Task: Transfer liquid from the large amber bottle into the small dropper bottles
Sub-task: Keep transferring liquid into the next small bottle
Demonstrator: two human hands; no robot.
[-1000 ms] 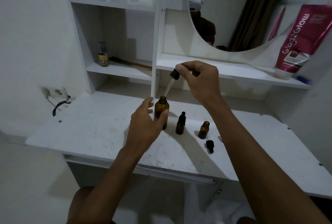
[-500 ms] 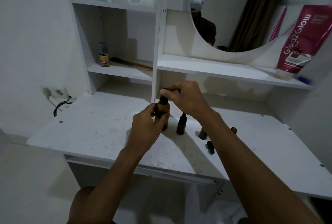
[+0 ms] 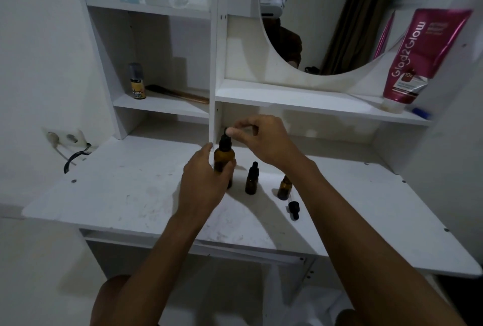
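The large amber bottle (image 3: 223,157) stands upright on the white desk (image 3: 130,195), with my left hand (image 3: 202,182) wrapped around its body. My right hand (image 3: 264,140) pinches the black dropper cap (image 3: 225,138) sitting on the bottle's neck. To the right stands a small amber dropper bottle (image 3: 251,179) with its black cap on. Further right is a second small amber bottle (image 3: 285,187) with an open neck, partly hidden behind my right forearm. Its loose black dropper cap (image 3: 293,208) lies on the desk in front of it.
A shelf unit rises behind the desk, with a vertical white divider (image 3: 214,64) just behind the large bottle. A small can (image 3: 137,82) and a comb sit on the left shelf, a pink tube (image 3: 423,59) on the right shelf. A wall socket (image 3: 64,137) is at left.
My right hand has lowered the dropper from above the large bottle down into its neck. The cap now sits on the bottle. My left hand has kept hold of the bottle.
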